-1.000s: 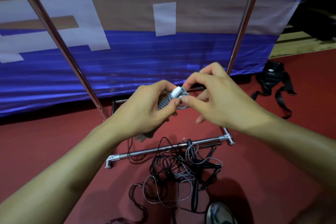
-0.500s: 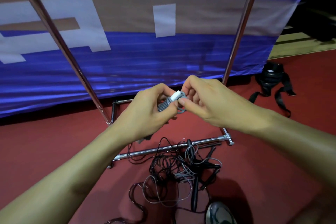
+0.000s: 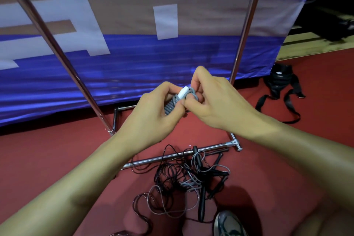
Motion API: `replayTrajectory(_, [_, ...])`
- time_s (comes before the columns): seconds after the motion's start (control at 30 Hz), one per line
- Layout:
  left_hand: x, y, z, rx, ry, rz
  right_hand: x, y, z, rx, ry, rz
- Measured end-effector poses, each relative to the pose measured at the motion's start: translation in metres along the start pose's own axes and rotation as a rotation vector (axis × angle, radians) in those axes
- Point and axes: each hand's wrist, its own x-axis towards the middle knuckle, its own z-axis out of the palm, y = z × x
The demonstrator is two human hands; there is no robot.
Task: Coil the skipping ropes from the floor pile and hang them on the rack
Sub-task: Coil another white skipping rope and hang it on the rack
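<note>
At frame centre, the left hand [image 3: 153, 113] grips a grey coiled rope [image 3: 172, 102], its long axis slanting up to the right; the right hand [image 3: 214, 99] pinches the white handle [image 3: 183, 92] at its upper end. Since a second ago both hands have drawn closer together. The pile [image 3: 183, 176] lies below, by the rack [image 3: 172, 157].

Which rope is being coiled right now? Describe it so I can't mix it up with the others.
Between the rack's two slanted metal poles, both hands meet above the floor. The left hand and right hand grip a tight grey coil with a white handle. Unlike the loose, mostly black tangle below, it is wound.
</note>
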Motion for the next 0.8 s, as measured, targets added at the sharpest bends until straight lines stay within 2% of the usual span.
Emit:
replayTrajectory(0.1, [0.006, 0.005, -0.001, 0.036, 0.043, 0.037, 0.001, -0.004, 0.005, 0.002, 0.158, 0.034])
replayTrajectory(0.2, [0.008, 0.008, -0.003, 0.046, 0.057, 0.014, 0.003, -0.004, 0.006, -0.007, 0.197, 0.091])
replayTrajectory(0.37, [0.006, 0.003, -0.009, 0.098, -0.03, -0.009, 0.001, 0.003, -0.003, 0.116, 0.004, 0.09])
replayTrajectory(0.47, [0.001, 0.003, -0.011, 0.034, -0.108, 0.023, 0.003, 0.009, -0.01, 0.418, -0.245, 0.128])
replayTrajectory(0.57, [-0.003, 0.004, -0.011, -0.128, -0.134, -0.033, 0.004, 0.012, -0.019, 0.784, -0.428, 0.224])
replayTrajectory(0.67, [-0.005, 0.005, -0.016, -0.212, -0.144, -0.049, 0.002, 0.013, -0.021, 0.982, -0.471, 0.28])
replayTrajectory(0.8, [-0.009, 0.005, -0.02, -0.237, -0.159, -0.081, 0.001, 0.015, -0.017, 0.926, -0.459, 0.274])
